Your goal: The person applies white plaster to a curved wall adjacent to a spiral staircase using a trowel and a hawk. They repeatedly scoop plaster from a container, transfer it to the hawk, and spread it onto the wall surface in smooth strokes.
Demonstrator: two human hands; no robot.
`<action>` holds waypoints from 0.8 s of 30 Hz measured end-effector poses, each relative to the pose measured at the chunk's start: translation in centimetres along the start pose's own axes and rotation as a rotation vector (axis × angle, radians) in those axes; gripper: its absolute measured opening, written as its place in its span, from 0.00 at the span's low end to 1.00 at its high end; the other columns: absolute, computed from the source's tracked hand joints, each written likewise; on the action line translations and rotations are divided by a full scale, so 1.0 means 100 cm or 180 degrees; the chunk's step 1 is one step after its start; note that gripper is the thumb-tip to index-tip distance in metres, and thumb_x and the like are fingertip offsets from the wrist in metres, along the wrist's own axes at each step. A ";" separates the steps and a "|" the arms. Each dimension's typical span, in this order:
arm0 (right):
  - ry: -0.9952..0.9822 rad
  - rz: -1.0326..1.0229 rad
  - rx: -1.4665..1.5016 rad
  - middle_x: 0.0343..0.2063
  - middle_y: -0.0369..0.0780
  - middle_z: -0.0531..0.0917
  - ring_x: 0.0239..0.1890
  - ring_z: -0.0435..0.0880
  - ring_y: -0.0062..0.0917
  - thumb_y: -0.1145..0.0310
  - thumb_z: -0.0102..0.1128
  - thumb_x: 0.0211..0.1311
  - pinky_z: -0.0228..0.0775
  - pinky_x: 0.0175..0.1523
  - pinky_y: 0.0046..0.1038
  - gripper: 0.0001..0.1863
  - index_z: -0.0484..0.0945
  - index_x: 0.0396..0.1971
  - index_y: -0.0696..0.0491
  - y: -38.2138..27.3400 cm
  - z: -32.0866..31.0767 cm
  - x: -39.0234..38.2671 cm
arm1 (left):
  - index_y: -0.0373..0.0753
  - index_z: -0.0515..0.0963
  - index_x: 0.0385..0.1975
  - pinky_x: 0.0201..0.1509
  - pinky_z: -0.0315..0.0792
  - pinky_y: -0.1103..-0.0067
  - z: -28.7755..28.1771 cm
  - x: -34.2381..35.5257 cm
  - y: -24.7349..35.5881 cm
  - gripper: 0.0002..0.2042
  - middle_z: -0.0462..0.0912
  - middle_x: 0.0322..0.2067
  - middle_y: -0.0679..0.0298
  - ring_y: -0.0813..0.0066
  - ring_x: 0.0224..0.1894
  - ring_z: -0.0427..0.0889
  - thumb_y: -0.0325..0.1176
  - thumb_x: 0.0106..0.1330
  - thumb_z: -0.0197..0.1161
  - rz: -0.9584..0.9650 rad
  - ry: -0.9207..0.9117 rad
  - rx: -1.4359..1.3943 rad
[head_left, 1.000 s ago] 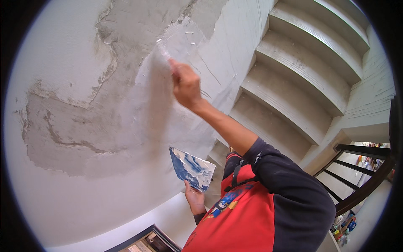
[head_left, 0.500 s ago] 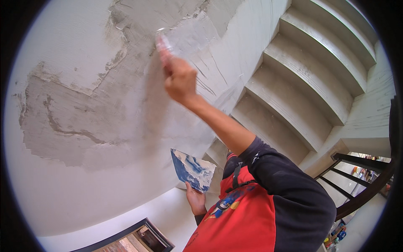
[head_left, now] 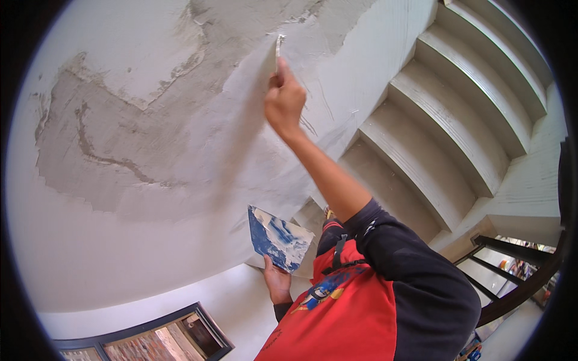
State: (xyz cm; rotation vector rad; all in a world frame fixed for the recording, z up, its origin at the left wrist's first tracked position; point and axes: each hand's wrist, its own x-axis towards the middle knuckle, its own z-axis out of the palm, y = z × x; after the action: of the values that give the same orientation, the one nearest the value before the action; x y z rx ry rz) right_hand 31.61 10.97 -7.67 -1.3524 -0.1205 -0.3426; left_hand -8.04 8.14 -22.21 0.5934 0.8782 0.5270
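Observation:
In the upper middle, my right hand (head_left: pixel 286 103) is closed around a putty knife (head_left: pixel 278 53), seen nearly edge-on, its tip at the plaster wall (head_left: pixel 150 265). Light, smooth filler (head_left: pixel 253 78) lies around the blade over a darker grey rough patch (head_left: pixel 120 147). Low in the middle, my left hand (head_left: pixel 277 281) grips the lower edge of a blue flat board (head_left: pixel 259 231) with the thumb on its face. White putty (head_left: pixel 292 237) is smeared across much of the board. Most of the left fingers are hidden behind it.
Concrete stairs (head_left: pixel 433 132) climb on the right, beside the wall. A dark railing (head_left: pixel 512 249) curves at the lower right. At the lower left is a dark-framed opening (head_left: pixel 208 328). My red and black top fills the lower middle.
My right hand and the putty knife have moved right along the wall, and the knife has turned more upright. The view has shifted slightly; the left hand still holds the board.

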 end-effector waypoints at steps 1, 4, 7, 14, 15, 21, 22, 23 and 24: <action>0.0113 -0.0264 -0.0215 0.29 0.49 0.82 0.28 0.82 0.36 0.79 0.52 0.56 0.72 0.34 0.32 0.19 0.75 0.50 0.55 -0.003 0.015 -0.006 | 0.36 0.62 0.60 0.63 0.63 0.65 0.002 0.000 -0.001 0.23 0.70 0.58 0.59 0.62 0.59 0.69 0.45 0.73 0.40 0.0005 -0.0015 -0.0046; -0.0001 -0.0854 -0.0140 0.37 0.50 0.81 0.38 0.81 0.42 0.80 0.55 0.50 0.73 0.41 0.37 0.24 0.73 0.52 0.56 -0.018 0.045 -0.056 | 0.37 0.62 0.60 0.63 0.62 0.65 0.004 -0.005 -0.006 0.23 0.70 0.58 0.59 0.62 0.59 0.69 0.45 0.73 0.40 0.0125 0.0078 -0.0099; -0.0347 -0.1240 -0.0060 0.43 0.50 0.79 0.43 0.80 0.42 0.81 0.56 0.49 0.73 0.45 0.37 0.26 0.71 0.53 0.57 -0.023 0.042 -0.089 | 0.37 0.62 0.60 0.63 0.62 0.65 -0.010 -0.004 -0.010 0.23 0.69 0.58 0.59 0.62 0.59 0.69 0.45 0.73 0.39 0.0075 0.0088 -0.0064; -0.1039 -0.0226 0.0775 0.33 0.51 0.82 0.33 0.83 0.40 0.79 0.52 0.54 0.74 0.36 0.32 0.16 0.77 0.44 0.58 -0.001 -0.005 -0.052 | 0.37 0.62 0.60 0.63 0.62 0.64 -0.010 0.003 -0.009 0.22 0.69 0.59 0.60 0.63 0.59 0.69 0.45 0.73 0.40 0.0029 -0.0085 -0.0230; -0.1049 -0.0019 0.0892 0.28 0.49 0.83 0.27 0.84 0.32 0.79 0.52 0.55 0.73 0.32 0.28 0.15 0.77 0.44 0.59 0.009 -0.013 -0.042 | 0.37 0.62 0.60 0.63 0.62 0.65 -0.012 0.004 -0.008 0.22 0.69 0.58 0.59 0.63 0.59 0.69 0.45 0.73 0.40 0.0042 -0.0073 -0.0178; -0.0210 0.0199 0.0366 0.29 0.36 0.82 0.29 0.76 0.15 0.72 0.51 0.63 0.69 0.35 0.21 0.13 0.77 0.45 0.60 0.072 -0.086 0.015 | 0.37 0.61 0.61 0.63 0.62 0.65 -0.022 0.006 -0.006 0.24 0.68 0.59 0.60 0.63 0.59 0.68 0.46 0.72 0.43 0.0101 0.0018 -0.0080; -0.0018 0.0353 0.0278 0.32 0.38 0.83 0.33 0.77 0.16 0.71 0.51 0.64 0.69 0.41 0.21 0.14 0.77 0.46 0.60 0.090 -0.095 0.024 | 0.38 0.61 0.61 0.63 0.62 0.65 -0.026 0.006 -0.007 0.24 0.68 0.59 0.60 0.64 0.60 0.68 0.47 0.72 0.44 0.0110 0.0043 -0.0042; 0.0063 0.0324 0.0174 0.34 0.40 0.84 0.36 0.78 0.16 0.71 0.52 0.63 0.69 0.43 0.22 0.14 0.76 0.47 0.60 0.100 -0.102 0.034 | 0.38 0.60 0.61 0.63 0.62 0.65 -0.030 0.007 -0.008 0.24 0.67 0.59 0.60 0.64 0.60 0.68 0.47 0.71 0.44 0.0126 0.0068 -0.0010; 0.0158 0.0283 0.0068 0.36 0.41 0.84 0.38 0.79 0.17 0.71 0.52 0.63 0.69 0.46 0.23 0.15 0.76 0.47 0.59 0.105 -0.106 0.044 | 0.38 0.60 0.61 0.63 0.62 0.65 -0.032 0.009 -0.009 0.24 0.67 0.60 0.60 0.64 0.60 0.68 0.47 0.71 0.44 0.0104 0.0053 -0.0025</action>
State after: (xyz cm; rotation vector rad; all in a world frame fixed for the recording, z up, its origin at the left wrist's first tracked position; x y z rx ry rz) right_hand 37.87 1.73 -18.56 -1.3227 -0.0226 -0.2990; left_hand -10.07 8.92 -24.89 0.5978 0.8828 0.5655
